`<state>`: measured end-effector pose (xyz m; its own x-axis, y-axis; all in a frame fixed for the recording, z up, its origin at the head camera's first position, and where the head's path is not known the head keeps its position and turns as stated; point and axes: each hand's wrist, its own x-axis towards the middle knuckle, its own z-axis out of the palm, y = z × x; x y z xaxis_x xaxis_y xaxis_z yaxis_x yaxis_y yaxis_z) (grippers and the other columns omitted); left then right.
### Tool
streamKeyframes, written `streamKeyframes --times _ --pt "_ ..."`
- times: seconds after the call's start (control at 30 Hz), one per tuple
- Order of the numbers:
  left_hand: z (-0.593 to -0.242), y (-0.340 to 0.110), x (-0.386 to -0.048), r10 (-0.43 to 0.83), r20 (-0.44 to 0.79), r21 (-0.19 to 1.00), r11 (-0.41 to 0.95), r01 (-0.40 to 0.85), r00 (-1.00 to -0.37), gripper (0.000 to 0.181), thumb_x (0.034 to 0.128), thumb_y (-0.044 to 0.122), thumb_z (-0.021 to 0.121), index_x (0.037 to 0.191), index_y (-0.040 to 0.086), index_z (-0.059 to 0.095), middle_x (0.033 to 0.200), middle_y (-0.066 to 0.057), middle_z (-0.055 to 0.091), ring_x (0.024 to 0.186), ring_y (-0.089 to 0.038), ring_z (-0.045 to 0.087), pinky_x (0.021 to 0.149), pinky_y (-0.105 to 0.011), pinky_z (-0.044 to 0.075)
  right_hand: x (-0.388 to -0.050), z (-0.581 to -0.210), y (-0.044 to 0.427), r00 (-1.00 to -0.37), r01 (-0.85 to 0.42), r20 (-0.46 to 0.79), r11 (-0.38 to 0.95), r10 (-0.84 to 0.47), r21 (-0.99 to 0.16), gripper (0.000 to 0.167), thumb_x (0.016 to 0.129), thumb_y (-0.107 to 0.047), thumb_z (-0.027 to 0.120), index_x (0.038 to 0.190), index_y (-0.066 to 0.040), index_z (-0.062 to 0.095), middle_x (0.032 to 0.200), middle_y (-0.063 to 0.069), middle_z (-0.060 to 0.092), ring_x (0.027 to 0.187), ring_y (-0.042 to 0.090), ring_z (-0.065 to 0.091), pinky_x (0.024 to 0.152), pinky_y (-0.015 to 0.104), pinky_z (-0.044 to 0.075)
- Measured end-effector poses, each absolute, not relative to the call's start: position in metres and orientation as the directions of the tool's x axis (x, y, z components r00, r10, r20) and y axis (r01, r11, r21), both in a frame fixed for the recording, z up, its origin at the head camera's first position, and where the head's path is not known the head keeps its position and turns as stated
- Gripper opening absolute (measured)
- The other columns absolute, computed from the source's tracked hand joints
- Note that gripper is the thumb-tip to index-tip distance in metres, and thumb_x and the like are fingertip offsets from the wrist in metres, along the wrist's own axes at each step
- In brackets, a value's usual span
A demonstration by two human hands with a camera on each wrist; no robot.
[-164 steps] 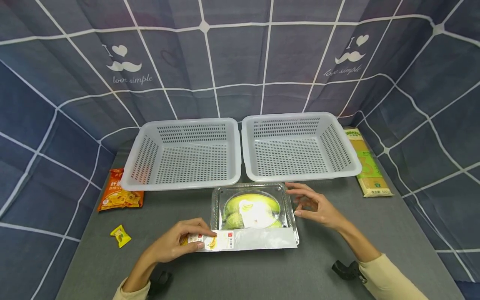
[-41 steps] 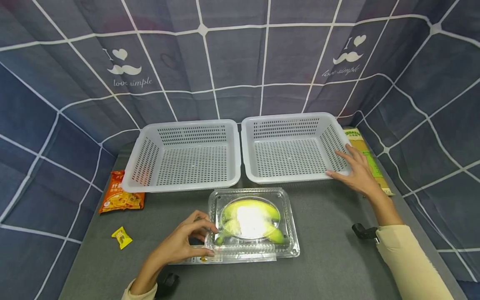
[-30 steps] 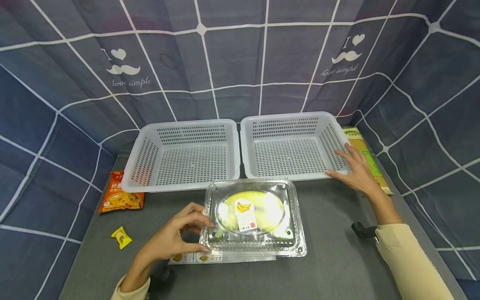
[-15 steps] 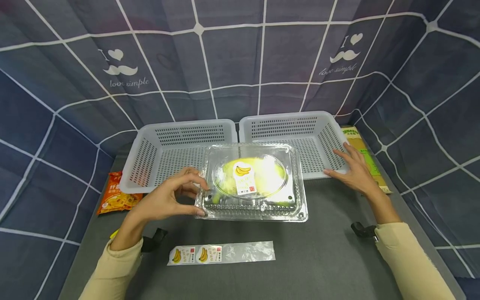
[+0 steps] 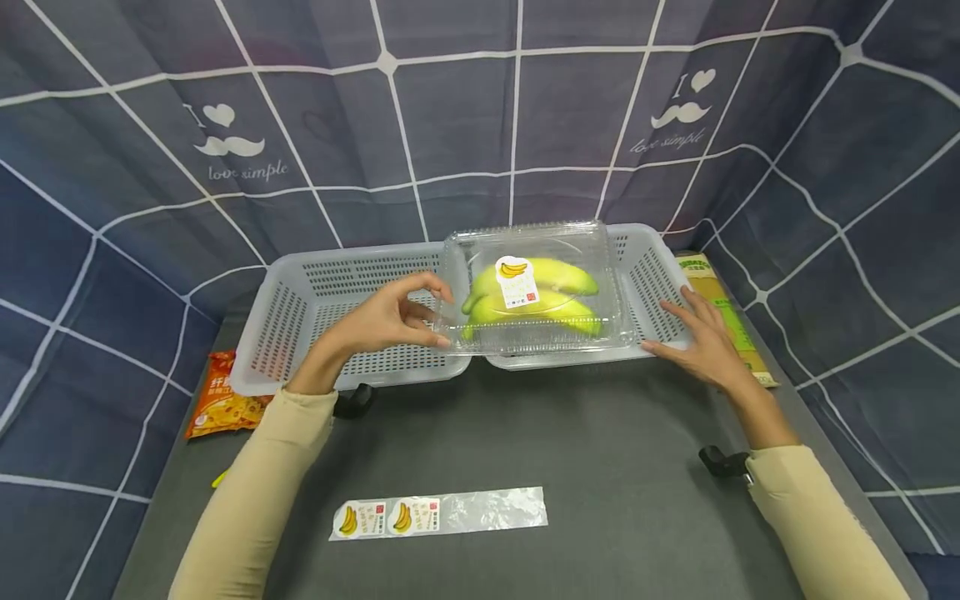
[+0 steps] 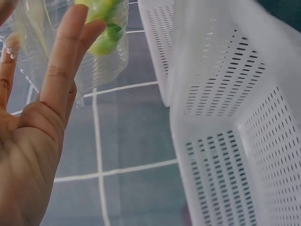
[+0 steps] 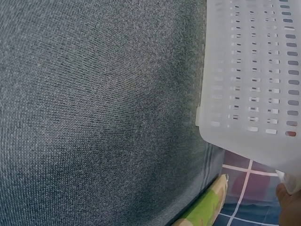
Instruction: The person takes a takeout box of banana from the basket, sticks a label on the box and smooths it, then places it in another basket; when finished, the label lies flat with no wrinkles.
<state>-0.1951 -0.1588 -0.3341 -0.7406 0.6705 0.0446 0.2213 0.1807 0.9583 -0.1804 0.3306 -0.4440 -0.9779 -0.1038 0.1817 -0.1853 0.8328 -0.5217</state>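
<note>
A clear plastic clamshell box (image 5: pixel 528 336) holds yellow-green bananas (image 5: pixel 573 277) and carries a white banana sticker (image 5: pixel 517 283) on its lid. My left hand (image 5: pixel 386 317) pinches its left edge between thumb and fingers. The box is raised above the right white basket (image 5: pixel 637 271), covering most of that basket. In the left wrist view the box (image 6: pixel 110 70) shows beyond the spread fingers of the left hand (image 6: pixel 51 99). My right hand (image 5: pixel 708 348) rests over the right basket's front right corner, fingers spread and touching the rim.
Left of it stands another white basket (image 5: pixel 281 329). A strip of banana stickers (image 5: pixel 491 511) lies near the front of the grey table. An orange snack bag (image 5: pixel 225 400) sits at the left, a yellow-green packet (image 5: pixel 731 325) at the right. The left sleeve mostly hides a small yellow candy (image 5: pixel 218 478).
My left hand has lifted the banana box from the table and moved it away from me to above the right basket, uncovering the sticker strip. My right hand stays at the basket's corner.
</note>
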Motion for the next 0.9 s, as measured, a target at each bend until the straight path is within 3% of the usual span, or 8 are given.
streamKeyframes --times 0.23,0.47,0.67,0.9 --pt "-0.342 -0.132 -0.236 0.678 -0.032 0.967 0.207 0.149 -0.734 0.053 0.0765 -0.006 0.078 0.119 -0.002 0.047 0.115 -0.012 0.036 0.097 -0.034 0.069 0.077 -0.052 0.058 -0.182 -0.445 0.329 -0.974 -0.206 0.190 0.822 -0.122 -0.530 0.084 0.076 -0.043 0.081 0.143 -0.005 0.048 0.161 0.021 0.017 0.145 0.051 0.012 0.107 0.075 0.013" --pt "-0.357 -0.104 -0.262 0.730 -0.111 0.969 0.232 0.091 -0.675 0.051 0.0816 -0.009 0.071 0.123 -0.006 0.042 0.104 -0.006 0.025 0.092 -0.027 0.072 0.074 -0.049 0.058 -0.180 -0.443 0.330 -0.978 -0.190 0.178 0.829 -0.112 -0.526 0.084 0.075 -0.042 0.082 0.143 -0.005 0.048 0.161 0.021 0.017 0.146 0.049 0.011 0.106 0.075 0.014" --pt "-0.369 -0.085 -0.275 0.734 -0.166 0.959 0.275 0.065 -0.658 0.052 0.0836 -0.007 0.071 0.126 -0.006 0.040 0.114 -0.011 0.029 0.089 -0.030 0.072 0.074 -0.051 0.058 -0.180 -0.443 0.328 -0.982 -0.171 0.161 0.838 -0.100 -0.518 0.090 0.075 -0.044 0.081 0.146 -0.005 0.044 0.162 0.020 0.017 0.145 0.050 0.013 0.106 0.075 0.016" --pt "-0.375 -0.067 -0.282 0.705 -0.223 0.933 0.354 0.061 -0.673 0.054 0.0834 -0.003 0.073 0.127 -0.003 0.041 0.138 -0.024 0.031 0.096 -0.046 0.068 0.074 -0.049 0.059 -0.180 -0.443 0.328 -0.983 -0.166 0.158 0.832 -0.095 -0.529 0.092 0.075 -0.044 0.082 0.147 -0.004 0.041 0.162 0.020 0.017 0.145 0.050 0.012 0.105 0.075 0.015"
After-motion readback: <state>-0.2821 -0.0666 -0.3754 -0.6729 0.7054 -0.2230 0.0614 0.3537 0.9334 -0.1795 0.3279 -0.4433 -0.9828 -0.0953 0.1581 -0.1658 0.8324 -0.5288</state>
